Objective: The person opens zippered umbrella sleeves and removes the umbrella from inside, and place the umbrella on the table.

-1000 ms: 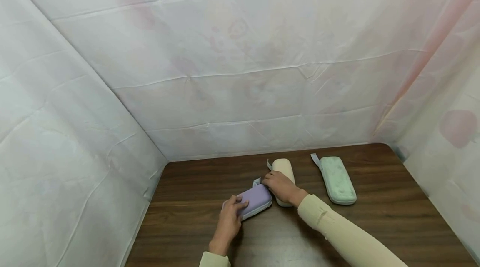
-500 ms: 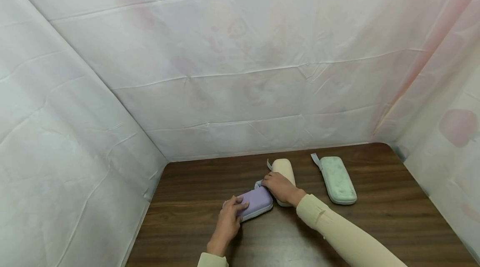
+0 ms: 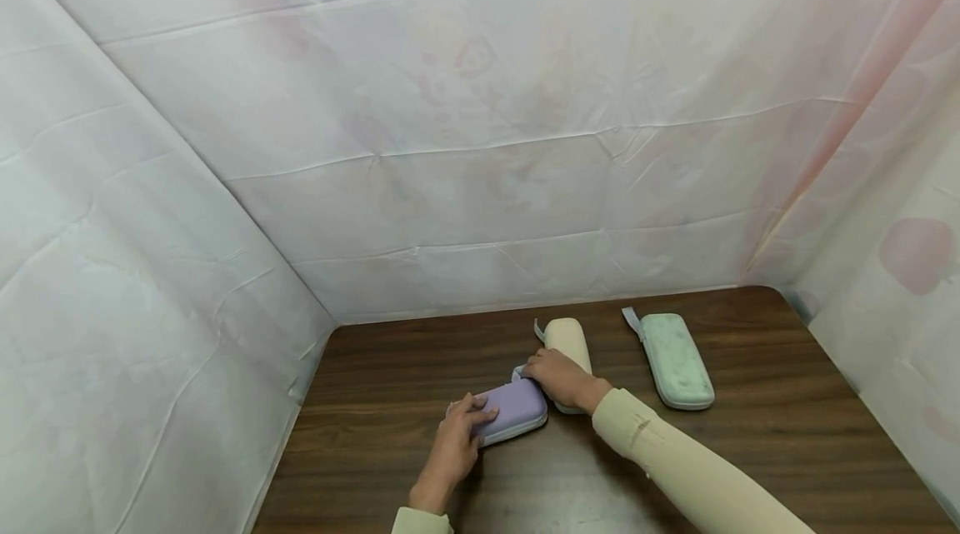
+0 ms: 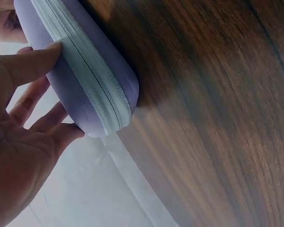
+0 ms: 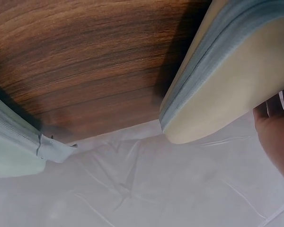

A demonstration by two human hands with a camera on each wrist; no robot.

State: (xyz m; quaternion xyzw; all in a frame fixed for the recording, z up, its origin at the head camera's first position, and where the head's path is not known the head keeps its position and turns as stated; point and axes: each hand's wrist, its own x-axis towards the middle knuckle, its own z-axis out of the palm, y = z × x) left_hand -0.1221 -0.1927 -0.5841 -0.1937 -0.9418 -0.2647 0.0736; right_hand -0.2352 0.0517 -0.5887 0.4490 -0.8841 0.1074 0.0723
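Note:
A purple zip case (image 3: pixel 519 402) lies slantwise on the table. My left hand (image 3: pixel 452 438) grips its left end, fingers across the lid and thumb on the near side. In the left wrist view the thumb presses beside the pale zip (image 4: pixel 92 78), which runs closed along the side. At the case's far right corner, my right hand (image 3: pixel 558 376) has curled fingers pinching at its short grey strap (image 3: pixel 517 372); the fingertips hide the exact hold. Beneath that hand lies a cream zip case (image 3: pixel 567 336), partly covered by it and large in the right wrist view.
A mint green zip case (image 3: pixel 678 359) with a grey strap (image 3: pixel 632 320) rests to the right. Dark wood grain covers the table (image 3: pixel 375 376). A pale printed sheet (image 3: pixel 480 201) hangs behind it, with more sheets on both sides.
The purple case has turned slightly, its right end swinging toward me. My left wrist has shifted a little down and left with it. My right hand stays nearly still; the other cases have not moved.

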